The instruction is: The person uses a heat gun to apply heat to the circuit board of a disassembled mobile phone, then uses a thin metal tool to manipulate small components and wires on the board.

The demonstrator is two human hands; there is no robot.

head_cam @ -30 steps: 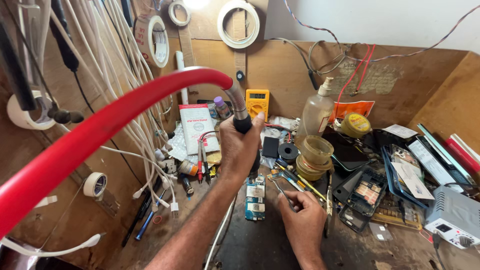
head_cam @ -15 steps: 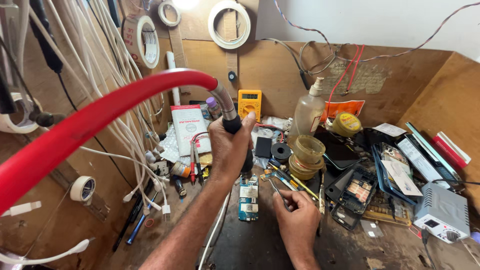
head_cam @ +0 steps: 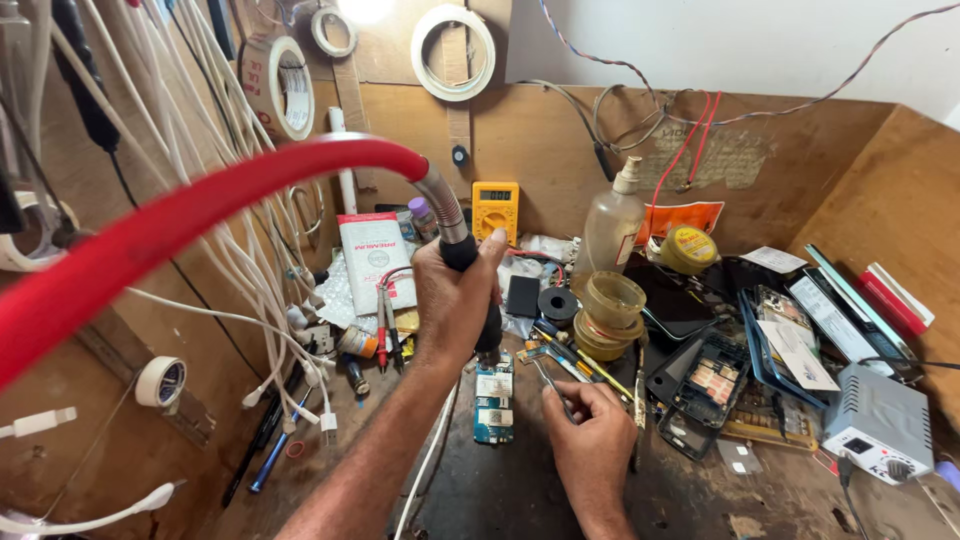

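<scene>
My left hand (head_cam: 452, 296) grips the black handle of a hot-air tool (head_cam: 470, 262), nozzle pointing down, its thick red hose (head_cam: 200, 215) arching up and off to the left. Just below the nozzle a small blue circuit board (head_cam: 493, 398) lies flat on the dark bench. My right hand (head_cam: 590, 436) is closed on thin metal tweezers (head_cam: 549, 381), whose tips point toward the board's right edge.
A yellow multimeter (head_cam: 496, 208) and a clear bottle (head_cam: 611, 232) stand at the back. Stacked amber cups (head_cam: 607, 312), opened phones (head_cam: 700, 385) and a grey power unit (head_cam: 878, 424) crowd the right side. White cables (head_cam: 250, 270) and tape rolls (head_cam: 453, 52) hang on the left wall.
The view has shifted slightly; my left hand with the hot-air tool stays over the board, and my right hand has kept the tweezers beside it.
</scene>
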